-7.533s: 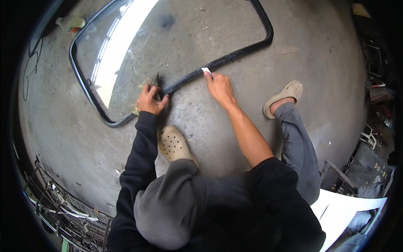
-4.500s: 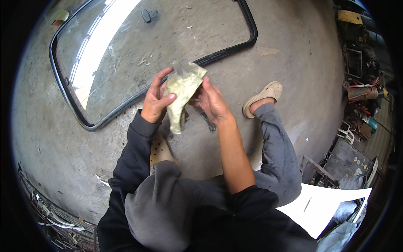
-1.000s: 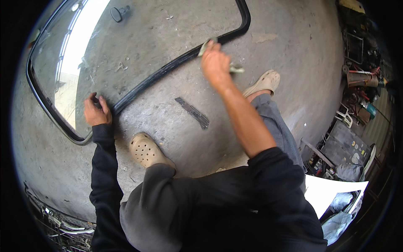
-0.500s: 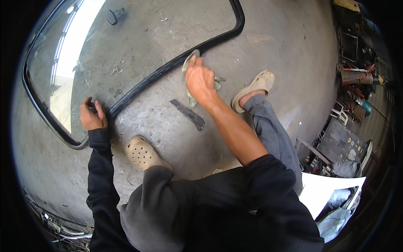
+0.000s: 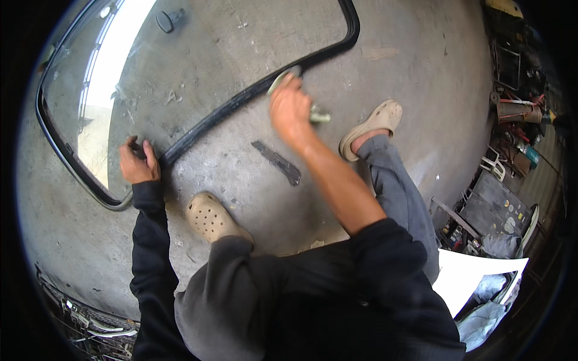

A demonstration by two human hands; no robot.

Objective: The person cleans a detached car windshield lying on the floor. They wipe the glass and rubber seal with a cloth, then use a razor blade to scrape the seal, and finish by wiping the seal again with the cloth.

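A car window glass (image 5: 198, 66) lies flat on the concrete floor, framed by a black rubber seal (image 5: 241, 99). My left hand (image 5: 138, 163) presses down on the seal at its near-left stretch. My right hand (image 5: 290, 111) is closed on a pale yellow-green rag (image 5: 318, 114) and holds it against the seal further right. A dark flat strip (image 5: 277, 162) lies on the floor between my two arms. My beige clogs (image 5: 211, 218) (image 5: 372, 127) rest on the floor just behind the glass.
A small dark round knob (image 5: 164, 21) sits on the glass at the far side. Metal frames and clutter (image 5: 518, 66) stand along the right. White sheets (image 5: 475, 277) lie at lower right. Wire grilles (image 5: 90, 319) lie at lower left.
Earlier both hands unfolded the rag in front of me. Since then my left hand has settled on the seal, and my right hand has been sliding the rag back and forth along it.
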